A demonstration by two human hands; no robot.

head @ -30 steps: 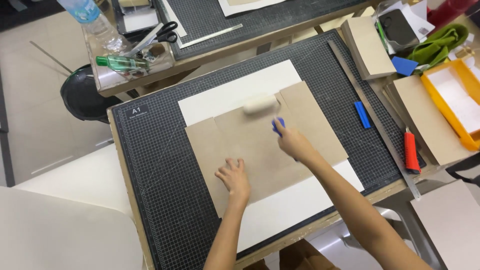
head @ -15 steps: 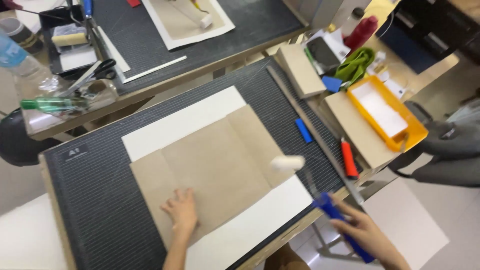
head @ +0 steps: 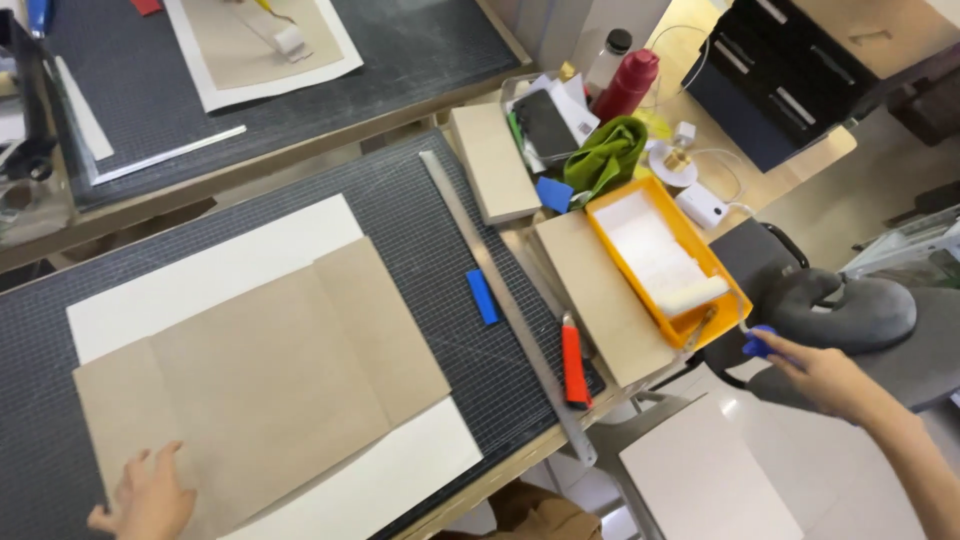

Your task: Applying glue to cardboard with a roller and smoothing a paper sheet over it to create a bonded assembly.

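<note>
My right hand [head: 815, 372] grips the blue handle of a small paint roller [head: 693, 297] at the right, off the table edge. The roller's white head rests in the near end of an orange tray [head: 612, 215] that holds white glue. My left hand [head: 148, 495] lies flat, fingers spread, on the near left corner of a folded brown paper sheet [head: 265, 370]. The brown sheet lies on a white sheet [head: 210, 270] over a dark grid cutting mat [head: 420, 215].
A long metal ruler [head: 500, 290], a blue eraser-like block [head: 482, 296] and a red cutter [head: 573, 366] lie by the mat's right edge. Cardboard boards [head: 597, 300], a green cloth [head: 607, 152], a red bottle [head: 626, 86] and a grey chair [head: 850, 310] stand to the right.
My right hand carried the roller off the brown sheet and rightward to the orange tray. My left hand stayed on the sheet. The view swung right.
</note>
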